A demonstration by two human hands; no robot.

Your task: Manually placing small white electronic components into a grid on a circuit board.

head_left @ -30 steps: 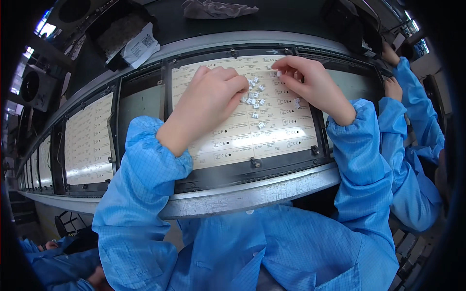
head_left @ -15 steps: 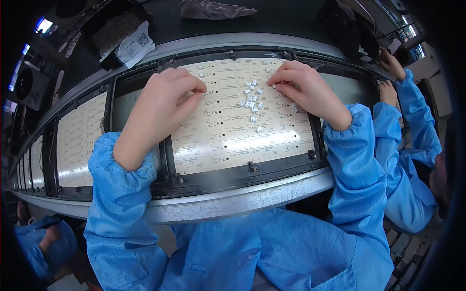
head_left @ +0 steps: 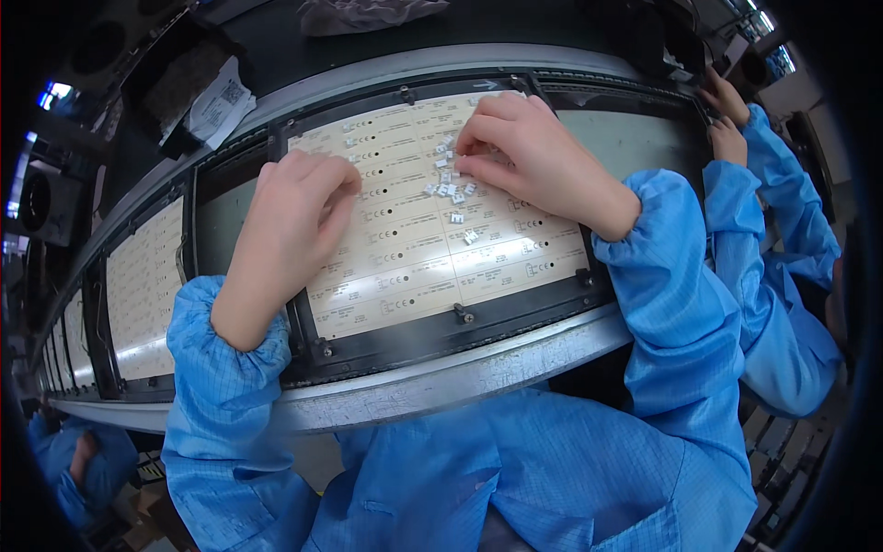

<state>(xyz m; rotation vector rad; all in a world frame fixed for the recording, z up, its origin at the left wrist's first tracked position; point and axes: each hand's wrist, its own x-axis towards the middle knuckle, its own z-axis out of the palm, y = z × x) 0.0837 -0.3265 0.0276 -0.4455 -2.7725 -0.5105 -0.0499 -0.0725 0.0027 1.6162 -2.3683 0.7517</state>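
A cream printed circuit-board panel [head_left: 426, 276] lies in a black frame [head_left: 391, 329]. A loose cluster of small white plug connectors [head_left: 446, 190] rests at its middle, with single ones [head_left: 471, 236] nearer me. My left hand [head_left: 292, 225] hovers over the panel's left side, thumb and fingers drawn into a pinch; its fingertips hide whatever is between them. Beside the cluster, my right hand [head_left: 543, 156] has thumb and forefinger curled together at the connectors' edge. Whether a connector is between those fingertips I cannot make out.
Metal rails [head_left: 460, 370] carry the frame, and more framed panels [head_left: 147, 290] stand to the left. At the back are a dark box with a white labelled bag [head_left: 219, 106] and a grey cloth [head_left: 368, 14]. A co-worker's hands [head_left: 728, 129] are at the far right.
My right hand has moved left from the panel's right column to the connector cluster. My left hand stays at the left column, a little lower in view. The whole view has shifted slightly.
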